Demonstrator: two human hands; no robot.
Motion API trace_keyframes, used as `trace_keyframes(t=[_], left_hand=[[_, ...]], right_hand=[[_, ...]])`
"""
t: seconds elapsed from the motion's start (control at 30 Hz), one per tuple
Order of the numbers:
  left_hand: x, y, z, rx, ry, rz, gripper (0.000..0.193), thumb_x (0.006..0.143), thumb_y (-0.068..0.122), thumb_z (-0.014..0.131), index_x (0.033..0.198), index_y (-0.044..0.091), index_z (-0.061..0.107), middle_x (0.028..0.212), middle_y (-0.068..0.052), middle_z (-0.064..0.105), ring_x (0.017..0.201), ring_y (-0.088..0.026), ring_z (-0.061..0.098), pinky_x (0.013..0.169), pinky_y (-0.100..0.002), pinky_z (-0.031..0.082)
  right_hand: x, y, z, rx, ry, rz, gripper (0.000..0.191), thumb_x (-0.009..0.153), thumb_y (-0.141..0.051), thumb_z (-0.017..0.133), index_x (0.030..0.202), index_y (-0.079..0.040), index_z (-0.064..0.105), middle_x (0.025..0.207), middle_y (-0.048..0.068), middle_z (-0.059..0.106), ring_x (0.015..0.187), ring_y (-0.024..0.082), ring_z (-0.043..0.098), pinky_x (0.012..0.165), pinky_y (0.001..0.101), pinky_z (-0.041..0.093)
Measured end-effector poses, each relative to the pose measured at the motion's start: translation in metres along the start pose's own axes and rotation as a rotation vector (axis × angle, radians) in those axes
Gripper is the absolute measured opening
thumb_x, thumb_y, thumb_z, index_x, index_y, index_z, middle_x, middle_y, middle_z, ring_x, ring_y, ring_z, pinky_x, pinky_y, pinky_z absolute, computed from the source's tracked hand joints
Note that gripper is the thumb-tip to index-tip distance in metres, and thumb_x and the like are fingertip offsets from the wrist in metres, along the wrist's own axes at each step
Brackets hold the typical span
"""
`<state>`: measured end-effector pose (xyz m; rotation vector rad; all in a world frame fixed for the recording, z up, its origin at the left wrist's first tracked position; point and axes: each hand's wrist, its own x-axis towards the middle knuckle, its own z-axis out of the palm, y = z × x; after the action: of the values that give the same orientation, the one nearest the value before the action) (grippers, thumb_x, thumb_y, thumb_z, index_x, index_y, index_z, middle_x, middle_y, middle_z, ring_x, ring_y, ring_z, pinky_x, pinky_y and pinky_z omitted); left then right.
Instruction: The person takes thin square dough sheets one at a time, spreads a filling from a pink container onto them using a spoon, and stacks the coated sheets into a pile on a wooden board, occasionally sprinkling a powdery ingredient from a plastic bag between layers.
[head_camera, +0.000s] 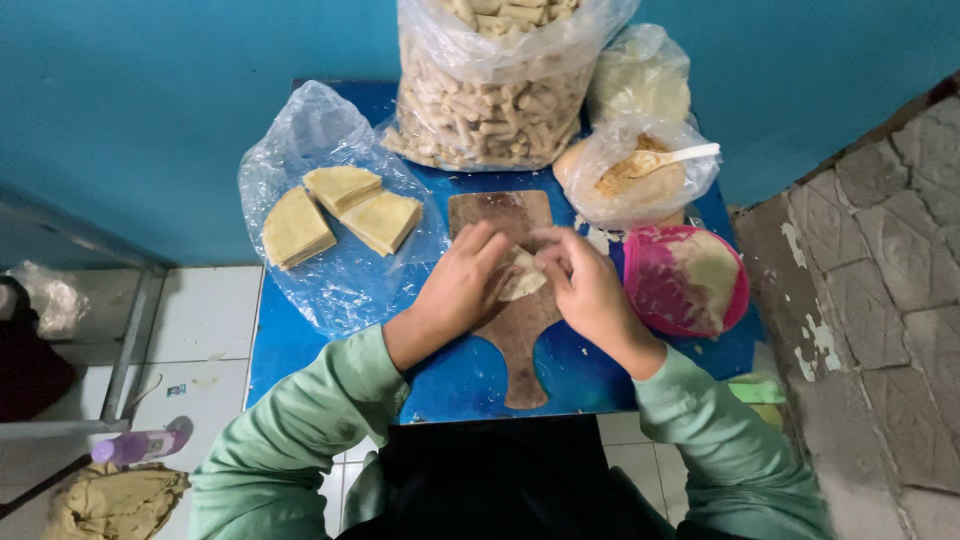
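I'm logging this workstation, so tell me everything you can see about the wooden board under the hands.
The brown paddle-shaped wooden board lies flat on the blue table, handle toward the person. Its surface looks worn and darkened, with pale floury patches at the far end. A pale thin dough piece rests on its middle, pinched by the left hand and right hand, which cover much of the blade.
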<state>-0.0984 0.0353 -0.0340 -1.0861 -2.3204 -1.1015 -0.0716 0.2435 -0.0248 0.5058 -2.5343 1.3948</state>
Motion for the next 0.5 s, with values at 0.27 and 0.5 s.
trace_keyframes(t=[0.27,0.5], left_hand=[[0.021,0.027,-0.055,0.162,0.015,0.225,0.027,0.089,0.004,0.073,0.115,0.005,0.064,0.108,-0.015,0.064,0.099,-0.037,0.065,0.085,-0.044,0.055],[0.106,0.018,-0.085,0.196,0.465,0.193,0.013,0.104,-0.004,0.077,0.107,0.003,0.066,0.102,-0.012,0.065,0.085,-0.029,0.064,0.073,-0.039,0.052]], right_hand=[[-0.054,-0.011,-0.13,-0.651,0.022,-0.293,0.047,0.074,-0.031,0.085,0.115,-0.013,0.071,0.116,0.007,0.068,0.108,0.031,0.061,0.097,0.0446,0.044],[-0.091,0.003,-0.161,-1.056,-0.327,0.173,0.037,0.072,-0.031,0.081,0.108,-0.026,0.079,0.119,-0.001,0.06,0.12,0.029,0.045,0.098,0.0482,0.038]])
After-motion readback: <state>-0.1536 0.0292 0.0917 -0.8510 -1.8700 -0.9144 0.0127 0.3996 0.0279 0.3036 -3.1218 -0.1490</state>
